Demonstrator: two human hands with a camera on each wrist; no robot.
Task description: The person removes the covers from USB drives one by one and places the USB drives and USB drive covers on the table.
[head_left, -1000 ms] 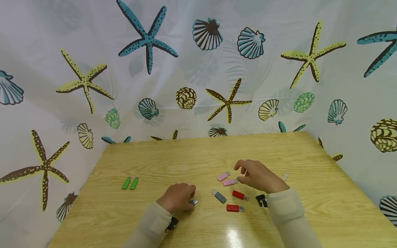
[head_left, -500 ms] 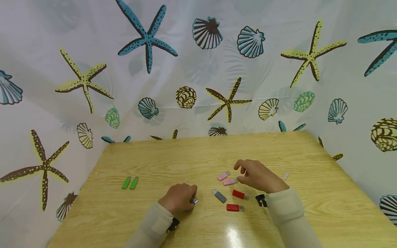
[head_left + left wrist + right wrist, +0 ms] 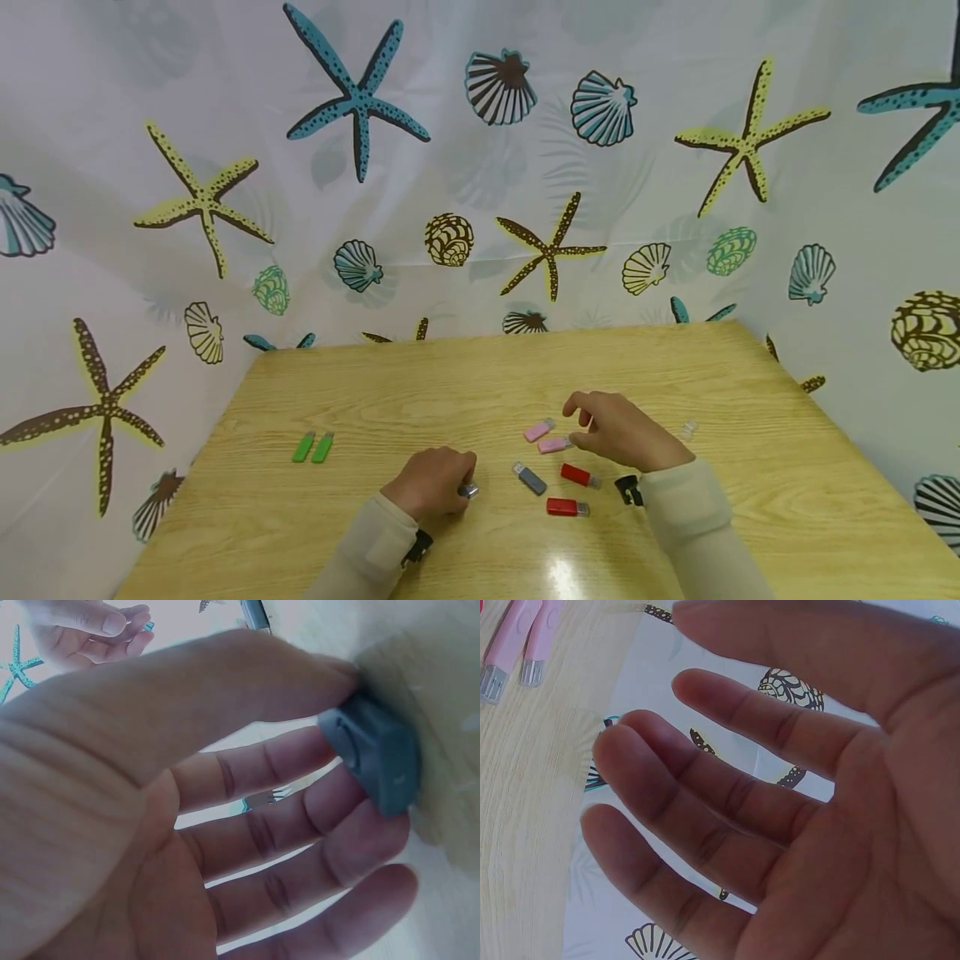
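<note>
My left hand pinches a grey USB stick between thumb and fingertips, low over the table. In the head view only the stick's metal plug shows past the fingers. A second grey USB stick lies a little to its right. My right hand is held with loosely bent fingers and nothing between them, as the right wrist view shows. Its thumb tip overlaps the plug end of the nearer pink USB stick in the head view. Another pink stick lies just behind that one.
Two red USB sticks lie between the hands, nearer the front. At the left, two green USB sticks lie side by side. A small clear object rests beyond the right wrist. Patterned cloth surrounds the wooden table.
My left hand has shifted slightly to the right, and its fingers now cover more of the grey USB stick. The right hand has stayed in place; the head view has tilted a little.
</note>
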